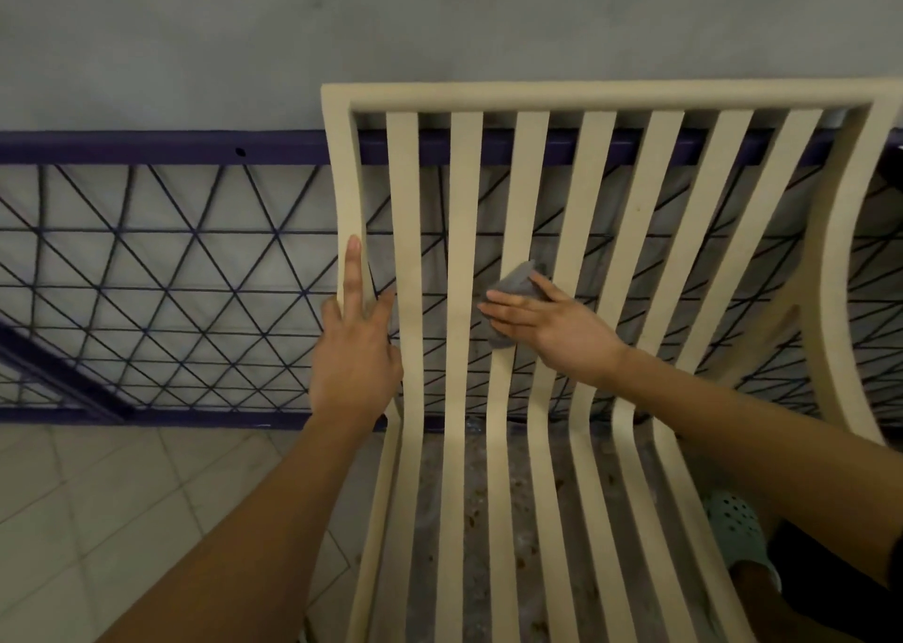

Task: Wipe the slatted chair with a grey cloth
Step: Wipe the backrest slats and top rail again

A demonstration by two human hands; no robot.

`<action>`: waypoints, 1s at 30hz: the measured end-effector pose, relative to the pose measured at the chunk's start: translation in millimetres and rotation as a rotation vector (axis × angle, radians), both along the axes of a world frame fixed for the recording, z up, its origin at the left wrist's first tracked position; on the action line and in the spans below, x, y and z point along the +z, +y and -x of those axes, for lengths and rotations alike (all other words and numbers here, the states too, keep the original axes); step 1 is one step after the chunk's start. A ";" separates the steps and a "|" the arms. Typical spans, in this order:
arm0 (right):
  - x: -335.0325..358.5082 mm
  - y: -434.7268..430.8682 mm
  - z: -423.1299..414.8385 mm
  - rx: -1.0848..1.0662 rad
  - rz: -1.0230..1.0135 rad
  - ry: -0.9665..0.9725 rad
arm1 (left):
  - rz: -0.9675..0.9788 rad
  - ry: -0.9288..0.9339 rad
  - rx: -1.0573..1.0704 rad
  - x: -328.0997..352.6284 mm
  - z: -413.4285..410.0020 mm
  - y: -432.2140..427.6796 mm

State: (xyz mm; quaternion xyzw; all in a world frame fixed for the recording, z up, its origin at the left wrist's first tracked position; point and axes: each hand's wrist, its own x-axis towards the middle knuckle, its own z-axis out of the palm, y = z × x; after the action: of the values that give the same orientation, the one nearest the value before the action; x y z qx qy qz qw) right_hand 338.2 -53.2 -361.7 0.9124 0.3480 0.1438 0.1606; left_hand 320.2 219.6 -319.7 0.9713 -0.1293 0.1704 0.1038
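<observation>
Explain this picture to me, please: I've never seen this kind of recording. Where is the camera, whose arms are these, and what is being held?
There is no machine here. A person wears one wide-angle camera on the head, looking forward and down, so the two bare arms that reach in from the bottom are the wearer's own.

In front stands a cream slatted chair, seen from above its seat. The left hand holds the chair's left side rail, forefinger straight along it. The right hand, fingers flat, presses a crumpled grey cloth against a backrest slat.

Behind the chair runs a dark purple metal railing with a triangle grid. The tiled floor shows at lower left, and a pale perforated clog shows through the seat slats at lower right.
</observation>
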 end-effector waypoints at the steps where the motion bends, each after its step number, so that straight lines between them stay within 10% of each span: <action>1: 15.0 -2.3 -3.0 0.048 -0.007 -0.001 | 0.004 -0.001 -0.003 0.2 -0.3 0.4; 9: 132.8 -8.2 -37.0 -0.016 -0.042 -0.104 | 0.003 0.001 -0.009 -2.5 -1.3 -1.6; 30: -34.2 39.5 9.0 -0.202 -0.084 0.375 | 0.004 0.005 -0.007 -2.0 -3.0 -3.2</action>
State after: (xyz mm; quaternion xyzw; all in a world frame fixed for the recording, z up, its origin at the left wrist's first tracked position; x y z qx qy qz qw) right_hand 329.1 -13.7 -395.9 0.9592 0.2724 -0.0308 0.0687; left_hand 323.3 216.4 -321.8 0.9711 -0.1321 0.1680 0.1064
